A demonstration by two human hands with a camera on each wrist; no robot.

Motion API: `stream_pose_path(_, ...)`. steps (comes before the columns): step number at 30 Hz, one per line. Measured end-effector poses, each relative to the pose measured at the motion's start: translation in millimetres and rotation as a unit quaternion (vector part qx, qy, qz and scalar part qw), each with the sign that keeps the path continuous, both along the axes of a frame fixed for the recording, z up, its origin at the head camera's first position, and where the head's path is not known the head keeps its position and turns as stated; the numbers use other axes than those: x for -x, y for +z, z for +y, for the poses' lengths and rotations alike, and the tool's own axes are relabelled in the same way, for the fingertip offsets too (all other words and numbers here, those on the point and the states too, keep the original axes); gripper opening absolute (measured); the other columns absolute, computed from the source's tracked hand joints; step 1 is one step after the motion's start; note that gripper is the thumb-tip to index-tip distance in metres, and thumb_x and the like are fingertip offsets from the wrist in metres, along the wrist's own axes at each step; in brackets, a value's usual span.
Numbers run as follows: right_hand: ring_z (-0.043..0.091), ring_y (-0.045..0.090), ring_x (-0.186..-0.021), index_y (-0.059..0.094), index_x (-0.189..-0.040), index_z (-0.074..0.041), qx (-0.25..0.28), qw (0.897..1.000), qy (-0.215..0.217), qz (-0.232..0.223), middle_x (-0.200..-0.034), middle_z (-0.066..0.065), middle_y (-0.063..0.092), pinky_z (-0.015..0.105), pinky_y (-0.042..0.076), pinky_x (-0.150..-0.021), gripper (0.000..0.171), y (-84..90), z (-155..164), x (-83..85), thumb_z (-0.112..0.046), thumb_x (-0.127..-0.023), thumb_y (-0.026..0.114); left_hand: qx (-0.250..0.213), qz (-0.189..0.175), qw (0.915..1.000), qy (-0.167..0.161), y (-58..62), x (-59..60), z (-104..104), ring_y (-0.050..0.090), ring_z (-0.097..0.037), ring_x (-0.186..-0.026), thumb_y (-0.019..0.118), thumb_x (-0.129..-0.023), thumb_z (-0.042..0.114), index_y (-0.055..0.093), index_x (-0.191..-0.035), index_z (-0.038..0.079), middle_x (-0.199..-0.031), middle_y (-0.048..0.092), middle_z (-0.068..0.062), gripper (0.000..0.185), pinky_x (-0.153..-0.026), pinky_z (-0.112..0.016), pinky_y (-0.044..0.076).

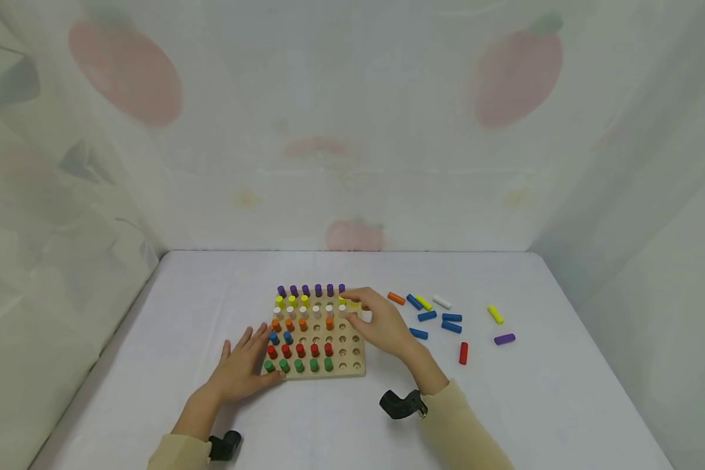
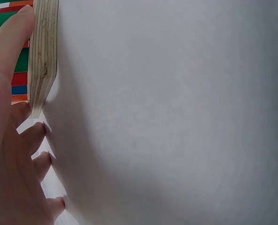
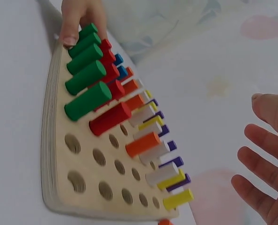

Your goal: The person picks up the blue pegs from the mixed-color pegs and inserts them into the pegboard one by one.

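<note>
A pale curtain printed with faint red fruit is hanging behind a white cloth-covered table (image 1: pixel 211 294). You are working near its middle, where a square, light plywood pegboard (image 1: pixel 346 365) is lying flat, its layered edge showing in the left wrist view. Short, round, painted wooden pegs are standing in its holes in rows by colour: purple pegs (image 1: pixel 305 290) at the far edge, then yellow, white, orange, blue, red, and green pegs (image 3: pixel 85 56) nearest you. The holes toward the right side are sitting empty.

Your left hand (image 1: pixel 243 369) is lying flat with relaxed fingers against the board's near left corner, steadying it and gripping nothing. Your right hand (image 1: pixel 382 323) is hovering over the board's far right corner beside a yellow peg (image 3: pixel 178 199), fingers loosely spread; no peg shows in its fingers.

Loose pegs are lying on their sides to the right of the board: an orange peg (image 1: pixel 396 298), several blue pegs (image 1: pixel 451 318), a red peg (image 1: pixel 463 353) and others.

These pegs are probably light, stiff and smooth, and likely to roll, so pinching one across its middle between thumb and fingertip should serve best.
</note>
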State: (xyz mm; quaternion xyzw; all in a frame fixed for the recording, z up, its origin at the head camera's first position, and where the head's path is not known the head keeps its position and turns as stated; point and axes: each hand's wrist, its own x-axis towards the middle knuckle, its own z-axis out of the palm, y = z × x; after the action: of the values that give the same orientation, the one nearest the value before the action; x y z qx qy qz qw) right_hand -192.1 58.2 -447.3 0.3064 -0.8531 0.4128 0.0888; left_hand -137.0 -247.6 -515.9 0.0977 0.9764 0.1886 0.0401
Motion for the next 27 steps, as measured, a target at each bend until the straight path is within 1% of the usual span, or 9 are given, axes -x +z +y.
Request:
stream_pose_path(3, 0.013, 0.056, -0.105, 0.055, -0.124, -0.012, 0.004, 1.0, -0.003, 0.0, -0.122, -0.001, 0.057, 0.033, 0.052, -0.084, 0.04, -5.2, 10.7, 0.8, -0.014, -0.086, 0.065, 0.0, 0.002, 1.0, -0.001, 0.6, -0.4, 0.9, 0.018, -0.041, -0.137, 0.063, -0.067, 0.07, 0.031, -0.144, 0.011, -0.151, 0.027, -0.011, 0.102, -0.1, -0.072, 0.005)
stream_pose_path(7, 0.014, 0.056, -0.105, 0.054, -0.125, -0.013, 0.002, 1.0, -0.022, -0.015, -0.12, 0.002, 0.058, 0.035, 0.052, -0.084, 0.041, -10.7, 24.5, 0.6, -0.014, -0.085, 0.065, 0.001, 0.007, 1.0, -0.001, 1.8, -1.1, 2.3, 0.019, -0.042, -0.137, 0.063, -0.067, 0.069, 0.032, -0.144, 0.01, -0.15, 0.028, -0.011, 0.101, -0.1, -0.072, 0.006)
stream_pose_path(10, 0.014, 0.055, -0.109, 0.054, -0.126, -0.015, -0.004, 0.998, -0.045, -0.037, -0.12, 0.0, 0.058, 0.032, 0.051, -0.085, 0.041, -14.2, 33.7, -0.1, -0.016, -0.086, 0.065, 0.001, 0.007, 1.0, -0.001, 3.0, -1.4, 3.0, 0.02, -0.042, -0.137, 0.064, -0.068, 0.068, 0.032, -0.144, 0.011, -0.15, 0.029, -0.011, 0.1, -0.1, -0.072, 0.007)
stream_pose_path(14, 0.016, 0.055, -0.109, 0.054, -0.126, -0.017, 0.006, 0.996, -0.067, -0.059, -0.121, -0.002, 0.057, 0.033, 0.052, -0.085, 0.041, -19.7, 45.5, 0.4, -0.017, -0.086, 0.065, 0.001, 0.009, 1.0, -0.001, 3.7, -1.3, 3.6, 0.02, -0.042, -0.137, 0.064, -0.068, 0.067, 0.032, -0.144, 0.01, -0.15, 0.029, -0.011, 0.1, -0.1, -0.072, 0.007)
stream_pose_path(18, 0.016, 0.055, -0.109, 0.055, -0.125, -0.017, 0.01, 0.996, -0.079, -0.042, -0.12, -0.003, 0.058, 0.033, 0.052, -0.085, 0.041, -25.1, 57.3, 3.3, -0.015, -0.085, 0.066, -0.001, 0.01, 1.0, 0.0, 3.3, -1.2, 3.7, 0.02, -0.042, -0.136, 0.065, -0.068, 0.067, 0.032, -0.144, 0.01, -0.15, 0.029, -0.012, 0.1, -0.1, -0.072, 0.007)
stream_pose_path(19, 0.014, 0.055, -0.108, 0.055, -0.125, -0.016, 0.01, 0.996, -0.082, -0.036, -0.119, -0.003, 0.058, 0.033, 0.052, -0.085, 0.042, -25.5, 60.2, 3.5, -0.015, -0.085, 0.066, -0.001, 0.009, 1.0, 0.0, 3.0, -1.2, 3.5, 0.02, -0.042, -0.137, 0.064, -0.068, 0.067, 0.032, -0.144, 0.01, -0.15, 0.029, -0.012, 0.1, -0.1, -0.072, 0.007)
stream_pose_path(21, 0.016, 0.055, -0.108, 0.056, -0.124, -0.015, 0.01, 0.996, -0.088, -0.027, -0.118, -0.001, 0.059, 0.035, 0.051, -0.085, 0.041, -27.6, 66.0, 4.4, -0.014, -0.085, 0.066, -0.003, 0.012, 0.9999, -0.001, 2.2, -1.1, 3.0, 0.02, -0.042, -0.136, 0.064, -0.068, 0.067, 0.032, -0.144, 0.01, -0.149, 0.029, -0.012, 0.1, -0.099, -0.072, 0.007)
stream_pose_path(23, 0.018, 0.055, -0.107, 0.056, -0.123, -0.013, 0.009, 0.995, -0.096, -0.027, -0.117, 0.002, 0.06, 0.036, 0.051, -0.085, 0.039, -29.2, 71.5, 4.8, -0.014, -0.085, 0.066, -0.005, 0.017, 0.9998, -0.003, 1.6, -1.0, 2.5, 0.021, -0.043, -0.136, 0.065, -0.068, 0.067, 0.033, -0.143, 0.01, -0.149, 0.03, -0.013, 0.1, -0.099, -0.073, 0.007)
stream_pose_path(27, 0.022, 0.056, -0.106, 0.057, -0.122, -0.009, 0.016, 0.993, -0.111, -0.039, -0.116, 0.008, 0.06, 0.041, 0.052, -0.084, 0.038, -32.4, 80.8, 4.5, -0.014, -0.085, 0.066, -0.004, 0.016, 0.9999, -0.004, 0.6, 0.1, 1.6, 0.02, -0.042, -0.136, 0.065, -0.068, 0.067, 0.033, -0.143, 0.01, -0.15, 0.029, -0.012, 0.1, -0.099, -0.072, 0.007)
